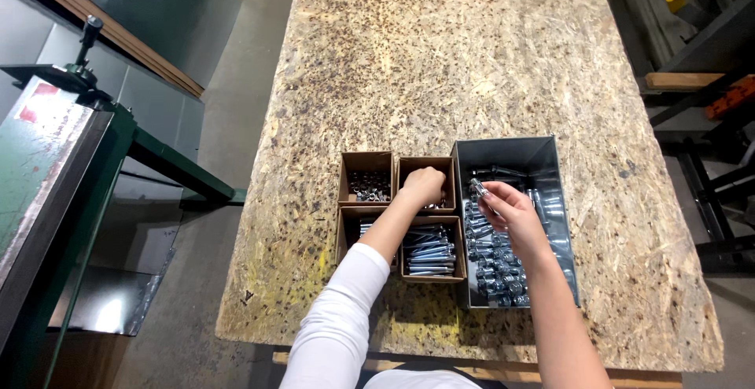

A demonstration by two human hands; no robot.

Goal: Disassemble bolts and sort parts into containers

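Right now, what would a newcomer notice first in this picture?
Two hands at the near edge of a rough chipboard table: the left hand dips into a small cardboard box, and the right hand holds a bolt over a grey metal bin full of bolts.

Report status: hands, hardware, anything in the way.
Left hand down in far-right small brown cardboard box, grip hidden. Right hand pinching a silver metal bolt over grey metal bin of bolts. Nothing blocking either hand.
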